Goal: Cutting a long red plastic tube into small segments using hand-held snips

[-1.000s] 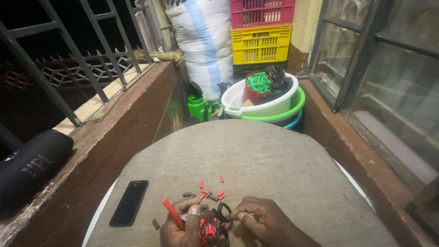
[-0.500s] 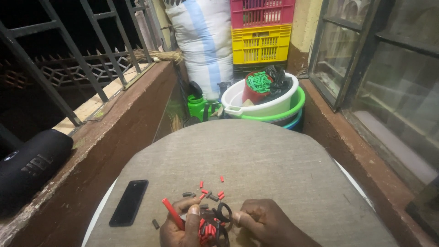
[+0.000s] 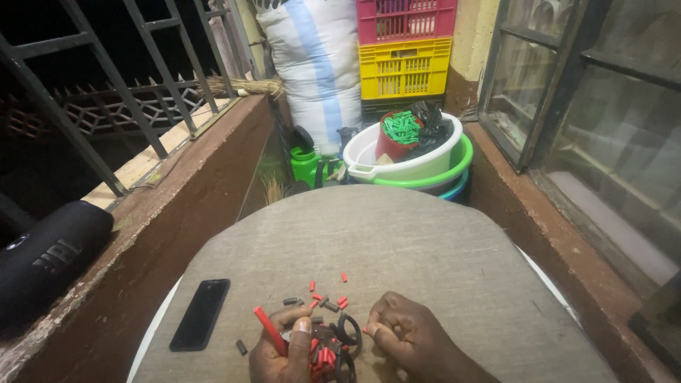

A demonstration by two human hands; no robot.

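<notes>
My left hand [image 3: 282,353] is closed around a thin red stick [image 3: 268,329] and black-handled scissors [image 3: 345,339] at the near edge of a round table with a grey cloth [image 3: 397,241]. My right hand [image 3: 410,335] pinches a small red cut piece [image 3: 367,330] between thumb and forefinger, just right of the scissors. Several short red and dark grey cut pieces [image 3: 326,298] lie scattered on the cloth just beyond both hands, and more red bits are heaped under my left hand.
A black phone [image 3: 201,313] lies on the cloth at the left. A black cylindrical speaker [image 3: 47,255] rests on the brown ledge [image 3: 177,213]. Stacked basins [image 3: 411,159], a green can [image 3: 306,165], a striped sack [image 3: 316,64] and crates [image 3: 404,50] stand beyond the table.
My hands have stayed in the same spot; the right fingers have shifted slightly on the small red piece. The scattered pieces have not moved.
</notes>
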